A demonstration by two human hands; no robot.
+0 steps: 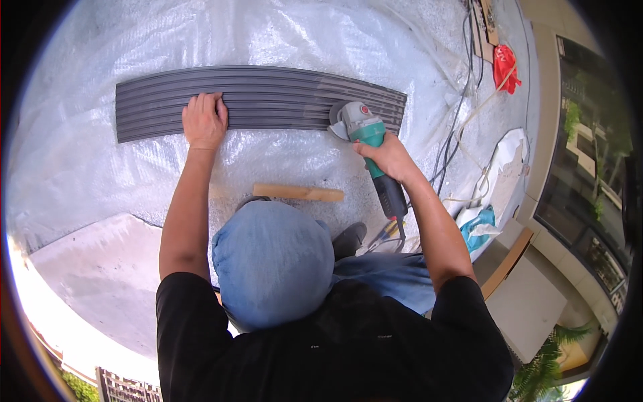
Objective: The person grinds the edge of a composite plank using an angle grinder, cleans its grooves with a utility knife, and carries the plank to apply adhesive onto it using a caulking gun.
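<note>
A dark grey ribbed panel (pixel 268 94) lies across the plastic sheeting in front of me. My left hand (pixel 204 122) presses on its near edge, left of the middle, with the fingers curled over the ribs. In my right hand (pixel 390 157) is a green and grey angle grinder (pixel 374 134), gripped round its body. The grinder's head and disc sit at the panel's near edge toward the right end. Whether the disc touches the panel I cannot tell. Around that end the ribs look paler, as if dusty.
Clear plastic sheeting (pixel 301 33) covers the floor. A short wooden strip (pixel 298 193) lies near my knee. Cables and a hose (pixel 462 134) run along the right, by a red bag (pixel 506 69) and a teal bag (pixel 477 228). Windows (pixel 586 167) line the far right.
</note>
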